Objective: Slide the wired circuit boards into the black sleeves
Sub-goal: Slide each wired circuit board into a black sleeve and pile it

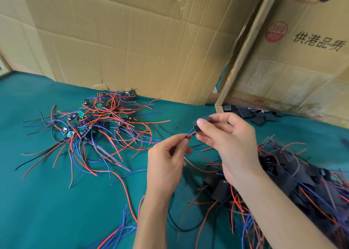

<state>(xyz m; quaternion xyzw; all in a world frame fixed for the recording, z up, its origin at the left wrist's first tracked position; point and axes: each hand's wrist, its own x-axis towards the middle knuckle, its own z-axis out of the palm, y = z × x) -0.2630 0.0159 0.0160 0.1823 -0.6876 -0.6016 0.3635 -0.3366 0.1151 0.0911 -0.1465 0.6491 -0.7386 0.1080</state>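
Sleeve (201,125) sits pinched in the right hand (226,141) above the cloth (47,201), wires (189,132) emerging toward the left hand (166,160), which pinches them. Threading looks underway (board hidden, probably inside); next, draw the wires through until the board seats.

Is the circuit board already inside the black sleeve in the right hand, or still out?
Cannot tell. The right hand pinches the black sleeve; blue and red wires, pinched by the left hand, leave it, no board shows.
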